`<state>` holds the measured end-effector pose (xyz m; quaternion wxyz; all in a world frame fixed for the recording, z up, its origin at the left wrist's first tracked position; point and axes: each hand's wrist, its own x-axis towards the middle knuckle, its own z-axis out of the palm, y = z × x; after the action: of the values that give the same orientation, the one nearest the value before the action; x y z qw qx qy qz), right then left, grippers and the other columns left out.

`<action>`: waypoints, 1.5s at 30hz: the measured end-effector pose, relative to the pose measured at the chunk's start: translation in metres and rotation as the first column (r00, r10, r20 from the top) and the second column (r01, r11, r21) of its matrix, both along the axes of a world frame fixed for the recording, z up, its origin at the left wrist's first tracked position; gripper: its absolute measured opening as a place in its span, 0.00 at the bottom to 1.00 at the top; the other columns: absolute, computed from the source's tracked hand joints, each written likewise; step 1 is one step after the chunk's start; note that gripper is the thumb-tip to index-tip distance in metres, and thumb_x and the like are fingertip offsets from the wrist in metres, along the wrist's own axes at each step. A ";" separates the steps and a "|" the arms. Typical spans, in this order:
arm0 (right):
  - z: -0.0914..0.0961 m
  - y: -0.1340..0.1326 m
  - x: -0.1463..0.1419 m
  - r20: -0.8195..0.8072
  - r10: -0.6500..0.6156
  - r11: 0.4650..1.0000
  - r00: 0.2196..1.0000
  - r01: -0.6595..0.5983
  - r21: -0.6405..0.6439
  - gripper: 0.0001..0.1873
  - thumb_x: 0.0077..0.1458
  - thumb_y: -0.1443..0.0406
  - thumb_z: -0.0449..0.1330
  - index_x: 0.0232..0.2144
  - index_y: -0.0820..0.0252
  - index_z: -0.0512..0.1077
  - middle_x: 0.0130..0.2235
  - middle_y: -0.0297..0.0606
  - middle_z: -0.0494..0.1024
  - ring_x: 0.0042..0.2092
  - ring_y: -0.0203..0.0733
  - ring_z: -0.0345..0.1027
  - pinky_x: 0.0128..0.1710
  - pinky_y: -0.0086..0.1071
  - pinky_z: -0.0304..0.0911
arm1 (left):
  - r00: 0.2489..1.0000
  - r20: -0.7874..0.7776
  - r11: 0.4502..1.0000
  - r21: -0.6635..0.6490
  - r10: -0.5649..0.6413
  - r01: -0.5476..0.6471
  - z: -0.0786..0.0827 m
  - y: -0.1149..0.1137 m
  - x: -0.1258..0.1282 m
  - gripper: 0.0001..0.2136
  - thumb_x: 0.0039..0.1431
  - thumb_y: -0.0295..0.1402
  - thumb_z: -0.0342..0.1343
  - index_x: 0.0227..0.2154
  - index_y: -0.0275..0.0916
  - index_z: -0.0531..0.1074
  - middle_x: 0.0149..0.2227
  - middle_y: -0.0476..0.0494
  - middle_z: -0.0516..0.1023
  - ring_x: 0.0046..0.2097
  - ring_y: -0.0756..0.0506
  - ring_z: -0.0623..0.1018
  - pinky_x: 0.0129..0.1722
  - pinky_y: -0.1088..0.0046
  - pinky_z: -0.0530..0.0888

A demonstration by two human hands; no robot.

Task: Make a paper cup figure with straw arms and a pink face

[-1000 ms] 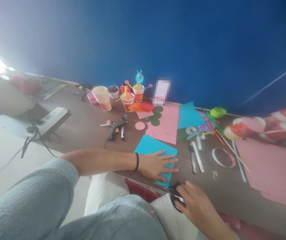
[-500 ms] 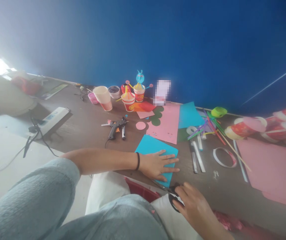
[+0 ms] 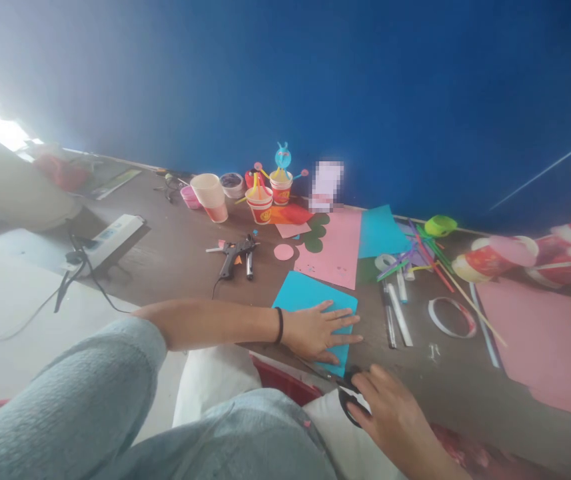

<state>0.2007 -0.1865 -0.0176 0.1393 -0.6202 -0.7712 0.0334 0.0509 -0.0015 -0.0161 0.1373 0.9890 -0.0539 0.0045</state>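
Note:
Flat and with fingers spread, my left hand (image 3: pixel 318 331) presses on a blue sheet of paper (image 3: pixel 301 291) at the table's front edge. My right hand (image 3: pixel 390 407) grips a pair of black-handled scissors (image 3: pixel 348 393), thumb and fingers in the loops. Its blades point left, by the sheet's near corner; whether they touch the paper I cannot tell. Beyond the sheet lie a pink paper circle (image 3: pixel 284 252), several dark green circles (image 3: pixel 315 235) and a larger pink sheet (image 3: pixel 338 257).
A black glue gun (image 3: pixel 232 259) lies left of the sheet, its cord trailing off. Paper cups (image 3: pixel 260 203) stand along the wall. Pens (image 3: pixel 399 320), a tape ring (image 3: pixel 451 319) and colourful pipe cleaners (image 3: pixel 428 253) lie right. A power strip (image 3: pixel 112 243) sits left.
The whole view has shifted slightly. Both hands stay in nearly the same place on the sheet and scissors.

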 end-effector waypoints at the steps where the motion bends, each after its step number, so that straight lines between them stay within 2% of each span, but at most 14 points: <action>1: 0.000 -0.001 0.004 -0.003 0.003 1.000 1.000 -0.003 -0.005 0.01 0.50 0.67 0.56 0.29 0.55 0.66 0.28 0.36 0.66 0.30 0.43 0.58 0.31 0.32 0.51 | 1.000 -0.001 1.000 -0.025 0.019 -0.019 0.001 -0.002 0.002 0.30 0.61 0.46 0.44 0.62 0.36 0.51 0.65 0.29 0.46 0.65 0.33 0.47 0.58 0.44 0.51; 4: -0.002 -0.005 0.017 -0.017 0.028 0.998 0.999 -0.029 -0.049 0.04 0.49 0.68 0.57 0.30 0.55 0.66 0.27 0.34 0.67 0.33 0.44 0.59 0.33 0.33 0.51 | 0.991 -0.055 0.975 -0.181 0.122 -0.130 0.008 -0.005 0.011 0.29 0.62 0.43 0.45 0.63 0.35 0.48 0.65 0.30 0.46 0.66 0.34 0.46 0.59 0.46 0.51; 7: -0.003 -0.007 0.026 -0.025 0.030 0.996 0.999 -0.032 -0.086 0.03 0.50 0.68 0.58 0.29 0.55 0.67 0.28 0.34 0.68 0.34 0.44 0.59 0.34 0.33 0.51 | 0.971 -0.085 0.869 -0.433 0.223 -0.238 0.018 0.004 0.013 0.25 0.64 0.35 0.42 0.63 0.37 0.46 0.64 0.36 0.51 0.65 0.44 0.52 0.60 0.61 0.57; 9: -0.003 -0.008 0.029 -0.021 0.021 0.996 1.000 -0.023 -0.091 0.02 0.50 0.67 0.58 0.29 0.55 0.66 0.28 0.34 0.68 0.33 0.43 0.59 0.33 0.33 0.51 | 0.975 -0.056 0.827 -0.520 0.214 -0.212 0.023 0.015 0.006 0.23 0.64 0.35 0.43 0.61 0.40 0.53 0.63 0.40 0.56 0.63 0.48 0.57 0.60 0.69 0.59; 10: -0.002 -0.007 0.029 -0.017 0.018 0.996 1.000 -0.019 -0.091 0.02 0.50 0.67 0.57 0.29 0.55 0.66 0.27 0.34 0.68 0.33 0.43 0.59 0.33 0.33 0.51 | 0.983 -0.042 0.842 -0.512 0.176 -0.173 0.025 0.020 -0.001 0.21 0.63 0.37 0.46 0.58 0.41 0.58 0.62 0.42 0.57 0.63 0.47 0.57 0.60 0.69 0.58; 12: 0.000 -0.006 0.029 -0.009 0.020 0.996 1.000 -0.021 -0.089 0.03 0.51 0.67 0.57 0.29 0.55 0.66 0.27 0.33 0.68 0.33 0.43 0.59 0.33 0.33 0.50 | 0.997 -0.043 0.908 -0.412 0.069 -0.081 0.028 0.028 -0.017 0.18 0.62 0.40 0.48 0.53 0.44 0.66 0.62 0.44 0.57 0.64 0.42 0.53 0.63 0.62 0.52; 15: 0.005 -0.003 0.029 0.002 0.045 0.995 0.999 -0.045 -0.087 0.03 0.50 0.67 0.58 0.30 0.55 0.66 0.27 0.33 0.68 0.33 0.43 0.60 0.32 0.33 0.50 | 0.994 -0.108 0.967 -0.254 -0.031 0.003 0.029 0.033 -0.038 0.21 0.61 0.45 0.47 0.56 0.48 0.64 0.65 0.43 0.51 0.65 0.36 0.48 0.62 0.49 0.47; 17: 0.008 -0.001 0.029 0.015 0.063 0.995 0.998 -0.062 -0.079 0.03 0.50 0.67 0.57 0.30 0.56 0.65 0.27 0.34 0.68 0.33 0.43 0.60 0.32 0.33 0.50 | 0.987 -0.149 0.980 -0.199 -0.055 0.024 0.029 0.032 -0.045 0.24 0.60 0.47 0.47 0.58 0.50 0.60 0.65 0.43 0.49 0.66 0.35 0.47 0.61 0.47 0.46; 20: 0.011 0.000 0.028 0.029 0.078 0.995 0.997 -0.076 -0.058 0.03 0.51 0.68 0.57 0.29 0.56 0.65 0.26 0.33 0.67 0.32 0.43 0.59 0.32 0.34 0.49 | 0.984 -0.174 0.988 -0.153 -0.043 0.016 0.026 0.030 -0.047 0.25 0.59 0.46 0.48 0.59 0.52 0.57 0.66 0.45 0.48 0.66 0.37 0.46 0.61 0.49 0.44; 25: 0.013 0.001 0.026 0.028 0.115 0.993 0.993 -0.114 -0.015 0.02 0.54 0.67 0.54 0.29 0.56 0.65 0.25 0.33 0.66 0.32 0.43 0.59 0.32 0.33 0.50 | 0.996 -0.076 0.989 -0.142 -0.045 0.034 0.019 0.030 -0.045 0.20 0.60 0.44 0.48 0.56 0.56 0.62 0.65 0.46 0.51 0.65 0.36 0.51 0.60 0.46 0.48; 28: 0.013 0.003 0.026 0.048 0.127 0.992 0.991 -0.127 -0.006 0.03 0.55 0.66 0.53 0.29 0.56 0.65 0.25 0.33 0.65 0.32 0.43 0.59 0.31 0.33 0.50 | 0.995 -0.082 0.989 -0.145 -0.050 0.037 0.021 0.030 -0.046 0.18 0.60 0.43 0.49 0.54 0.58 0.64 0.65 0.47 0.51 0.65 0.35 0.50 0.60 0.46 0.48; 33: 0.011 0.005 0.028 0.078 0.145 0.989 0.986 -0.142 -0.041 0.04 0.56 0.67 0.53 0.28 0.56 0.63 0.26 0.34 0.65 0.31 0.43 0.60 0.30 0.32 0.52 | 0.982 -0.184 0.993 -0.118 -0.050 0.029 0.025 0.028 -0.045 0.19 0.62 0.42 0.46 0.56 0.59 0.61 0.66 0.49 0.47 0.66 0.37 0.44 0.61 0.46 0.43; 40: 0.008 0.006 0.029 0.044 0.174 0.984 0.984 -0.172 -0.045 0.07 0.57 0.67 0.52 0.26 0.55 0.62 0.25 0.33 0.65 0.29 0.41 0.61 0.28 0.31 0.54 | 0.997 -0.026 0.994 -0.086 -0.071 0.069 0.019 0.027 -0.047 0.18 0.60 0.40 0.49 0.53 0.61 0.65 0.64 0.49 0.53 0.65 0.34 0.50 0.59 0.44 0.50; 45: 0.000 0.001 0.033 0.055 0.162 0.979 0.985 -0.154 -0.130 0.03 0.55 0.67 0.54 0.30 0.55 0.63 0.30 0.35 0.66 0.32 0.42 0.63 0.31 0.32 0.58 | 0.995 -0.073 0.995 -0.085 -0.067 0.061 0.021 0.028 -0.047 0.17 0.60 0.40 0.49 0.53 0.61 0.65 0.64 0.49 0.53 0.65 0.35 0.49 0.60 0.45 0.49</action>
<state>0.2332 -0.1859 -0.0172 0.0716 -0.5653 -0.8186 0.0723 0.0043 0.0263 0.0045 0.1801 0.9797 -0.0802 -0.0350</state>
